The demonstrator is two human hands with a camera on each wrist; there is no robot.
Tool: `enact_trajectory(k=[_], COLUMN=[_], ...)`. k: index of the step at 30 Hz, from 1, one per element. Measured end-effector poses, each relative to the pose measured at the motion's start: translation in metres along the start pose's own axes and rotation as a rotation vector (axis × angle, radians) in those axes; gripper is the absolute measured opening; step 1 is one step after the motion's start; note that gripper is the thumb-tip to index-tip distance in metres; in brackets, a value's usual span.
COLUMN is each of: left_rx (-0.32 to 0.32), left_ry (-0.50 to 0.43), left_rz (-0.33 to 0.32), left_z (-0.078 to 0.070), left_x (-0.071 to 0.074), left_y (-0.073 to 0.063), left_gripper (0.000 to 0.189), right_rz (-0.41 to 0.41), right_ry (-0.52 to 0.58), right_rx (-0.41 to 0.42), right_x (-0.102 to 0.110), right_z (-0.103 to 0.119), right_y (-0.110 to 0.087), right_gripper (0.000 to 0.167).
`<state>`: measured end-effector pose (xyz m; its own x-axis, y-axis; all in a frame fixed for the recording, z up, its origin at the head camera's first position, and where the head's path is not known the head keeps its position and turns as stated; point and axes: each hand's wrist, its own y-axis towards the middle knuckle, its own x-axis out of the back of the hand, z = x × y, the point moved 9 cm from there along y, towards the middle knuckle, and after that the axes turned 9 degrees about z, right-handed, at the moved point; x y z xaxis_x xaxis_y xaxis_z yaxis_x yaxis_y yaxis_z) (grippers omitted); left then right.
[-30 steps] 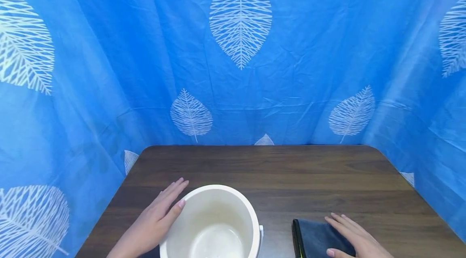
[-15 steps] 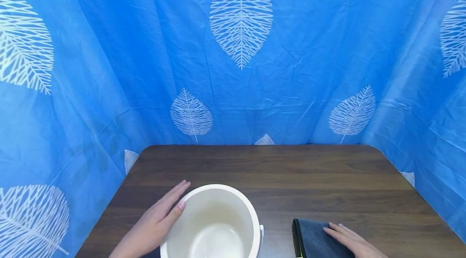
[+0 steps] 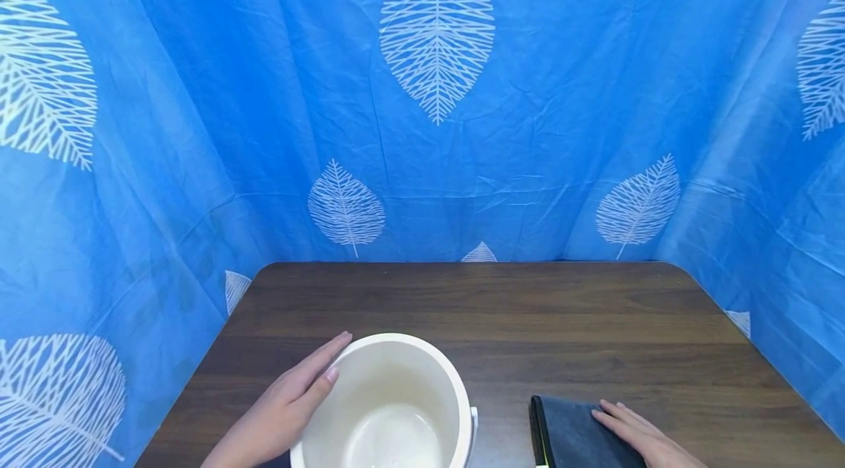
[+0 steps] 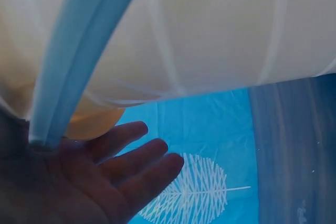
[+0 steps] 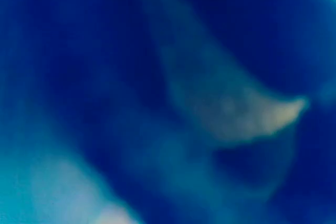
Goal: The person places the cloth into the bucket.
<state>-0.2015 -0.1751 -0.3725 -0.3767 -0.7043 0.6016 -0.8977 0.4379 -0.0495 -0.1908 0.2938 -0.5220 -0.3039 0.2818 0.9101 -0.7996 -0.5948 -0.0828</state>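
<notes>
Cream bucket point(image 3: 389, 409) upright on tabletop point(image 3: 528, 321), near front edge, centre-left. Left hand point(image 3: 284, 406) flat vs its outer wall, fingers point(image 4: 142, 153) straight, thumb on rim. Right hand point(image 3: 643, 435) rests on folded dark cloth point(image 3: 571, 435) just right of bucket, fingers extended. Blue leaf-print curtain point(image 3: 436, 86) behind.

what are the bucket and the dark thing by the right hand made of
The bucket looks like smooth cream plastic: glossy moulded wall, faint ribs in the left wrist view, pale blue handle. The folded dark cloth looks like soft matte fabric, perhaps microfibre, with a yellow-green edge.
</notes>
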Motion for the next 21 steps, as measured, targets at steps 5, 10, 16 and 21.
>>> enact_trajectory(k=[5, 10, 16, 21], left_rx=[-0.053, -0.061, -0.068, -0.029], left_ry=[-0.069, -0.174, -0.217, -0.238], left_rz=[0.024, 0.049, 0.024, 0.019], left_z=[0.004, 0.009, 0.01, 0.013], left_x=[-0.003, -0.005, -0.004, -0.005], left_y=[0.0, 0.0, 0.0, 0.0], left_gripper=[0.048, 0.047, 0.045, 0.044], right_rz=[0.005, 0.046, 0.073, 0.071], right_ry=[-0.022, -0.014, -0.018, -0.042], right_rx=[0.026, 0.004, -0.02, -0.021], right_x=[0.002, 0.002, 0.003, 0.006], right_z=[0.005, 0.007, 0.012, 0.016], right_y=[0.0, 0.002, 0.003, 0.003], right_gripper=[0.063, 0.064, 0.065, 0.064])
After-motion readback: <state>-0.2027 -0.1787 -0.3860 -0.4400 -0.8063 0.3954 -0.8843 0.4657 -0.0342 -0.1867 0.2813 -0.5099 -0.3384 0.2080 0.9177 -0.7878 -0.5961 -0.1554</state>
